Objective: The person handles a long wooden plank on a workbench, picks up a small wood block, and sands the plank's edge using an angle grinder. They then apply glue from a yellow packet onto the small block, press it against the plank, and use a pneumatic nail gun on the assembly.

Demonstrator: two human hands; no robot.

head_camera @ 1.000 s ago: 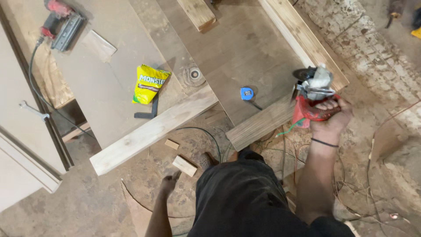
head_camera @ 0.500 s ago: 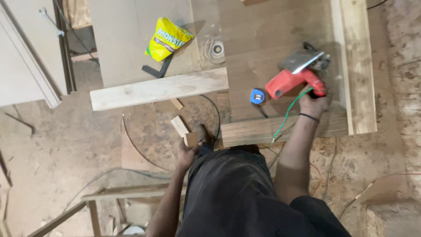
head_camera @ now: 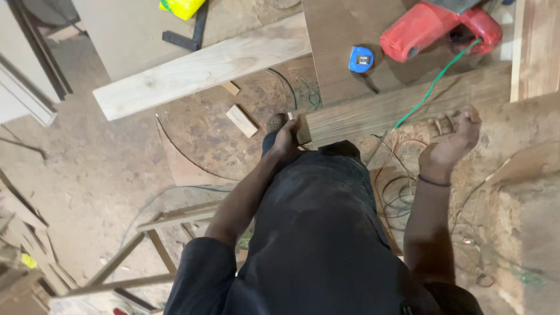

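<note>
My left hand (head_camera: 288,136) grips the near left end of a brown grained plank (head_camera: 402,105) that lies across the floor in front of me. My right hand (head_camera: 452,139) hovers at the plank's near edge, palm up, fingers apart, holding nothing. A red power tool (head_camera: 437,26) rests on a brown board (head_camera: 338,35) beyond the plank. Its green cable (head_camera: 434,84) runs down across the plank toward my right hand. A blue tape measure (head_camera: 361,59) lies on the board beside the tool.
A long pale plank (head_camera: 204,64) lies at an angle to the upper left, with a small wood block (head_camera: 242,121) and an offcut (head_camera: 231,88) near it. A yellow bag (head_camera: 181,7) sits at the top. Tangled wires (head_camera: 402,192) lie by my right leg; a wooden frame (head_camera: 151,245) stands lower left.
My right hand has let go of the red power tool, which now rests on the board, and dropped back to the plank. My left hand has taken the plank's end.
</note>
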